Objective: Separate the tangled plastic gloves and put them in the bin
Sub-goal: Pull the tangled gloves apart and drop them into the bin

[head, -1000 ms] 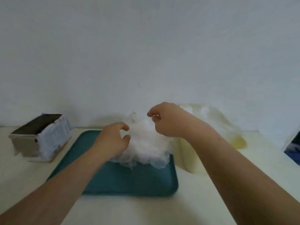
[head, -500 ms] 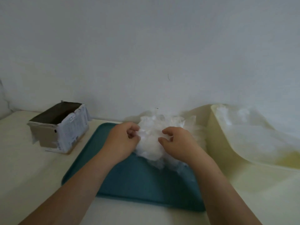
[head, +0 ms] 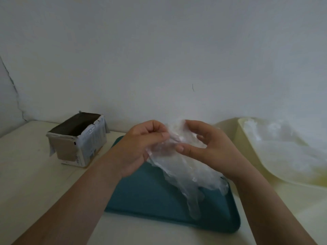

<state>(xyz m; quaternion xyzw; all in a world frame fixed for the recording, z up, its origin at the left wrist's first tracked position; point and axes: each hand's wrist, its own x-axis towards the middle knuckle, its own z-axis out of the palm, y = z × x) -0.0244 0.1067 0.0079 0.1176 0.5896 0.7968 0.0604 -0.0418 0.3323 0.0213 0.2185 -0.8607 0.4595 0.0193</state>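
L hand (head: 139,147) & R hand (head: 207,147) each pinch the glove (head: 185,172) top w/ curled fingers (head: 187,149), its tail dangling over the tray (head: 150,197) mid-counter; best to tease apart slowly, shake it free, then drop it in the bin (head: 247,138) by the counter's right edge.

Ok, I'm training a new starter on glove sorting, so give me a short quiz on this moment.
1. True or false: the left hand and the right hand both hold the glove.
2. What is beneath the hanging glove? A) a teal tray B) a plate C) a towel
3. Fill in: the bin stands to the tray's ____ side.
Key: 1 true; 2 A; 3 right.
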